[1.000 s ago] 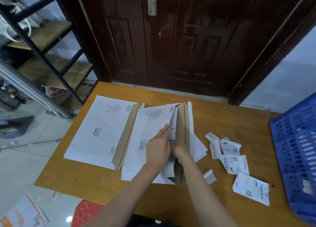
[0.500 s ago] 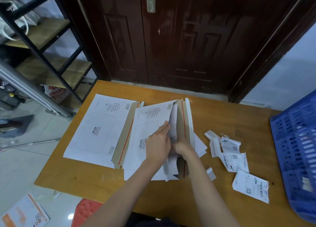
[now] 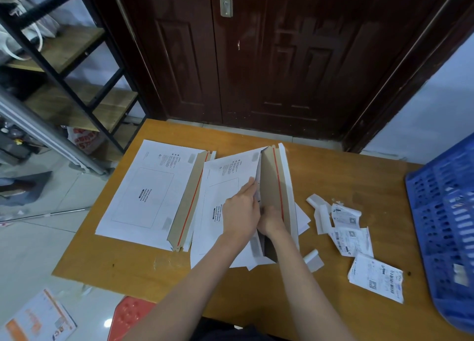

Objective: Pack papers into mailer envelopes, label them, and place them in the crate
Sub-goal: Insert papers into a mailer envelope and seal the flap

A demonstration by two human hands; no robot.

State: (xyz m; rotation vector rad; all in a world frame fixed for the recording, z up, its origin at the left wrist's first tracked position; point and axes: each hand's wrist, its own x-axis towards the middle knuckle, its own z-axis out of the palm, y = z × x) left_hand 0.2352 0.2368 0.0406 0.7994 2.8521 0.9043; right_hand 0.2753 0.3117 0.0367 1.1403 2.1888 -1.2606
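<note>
On the worktop I see my left hand holding the mailer open; my right hand reaches inside, grip maybe hidden.

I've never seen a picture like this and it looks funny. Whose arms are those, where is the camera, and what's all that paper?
No machine here: a person wears a camera on their head, so you look down along their own arms. The left hand lifts the white front of a mailer envelope, and the right hand reaches inside it, probably tucking papers in. A stack of more envelopes lies beside it on the wooden table. To the right lie printed labels and torn paper scraps. The blue crate at the edge is where finished envelopes go.
</note>
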